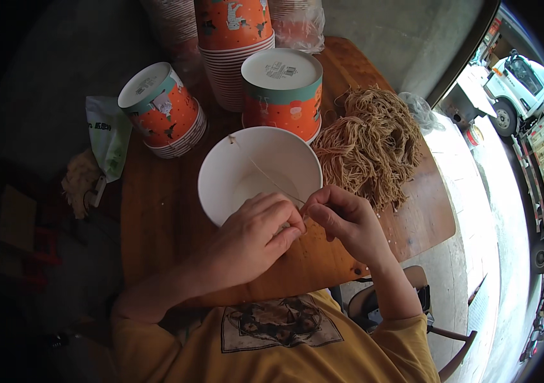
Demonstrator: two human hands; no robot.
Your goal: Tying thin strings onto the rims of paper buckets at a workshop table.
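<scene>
A large white paper bucket (pixel 227 182) tips toward me on the wooden table, its mouth facing my hands. A thin tan string (pixel 261 170) runs from a small knot at the bucket's far rim, across the inside, to my fingers. My left hand (pixel 256 236) is closed in a pinch at the bucket's near edge. Close beside it, my right hand (pixel 342 220) pinches the string between thumb and forefinger. The fingertips of both hands nearly meet, and the string's end between them is too small to make out.
A heap of tan strings (pixel 374 143) lies at the right of the wooden table (pixel 412 230). Upside-down orange buckets stand behind: one stack at left (pixel 166 115), one in the middle (pixel 284 105), a tall stack (pixel 237 70) at the back. A plastic bag (pixel 107 134) hangs off the left edge.
</scene>
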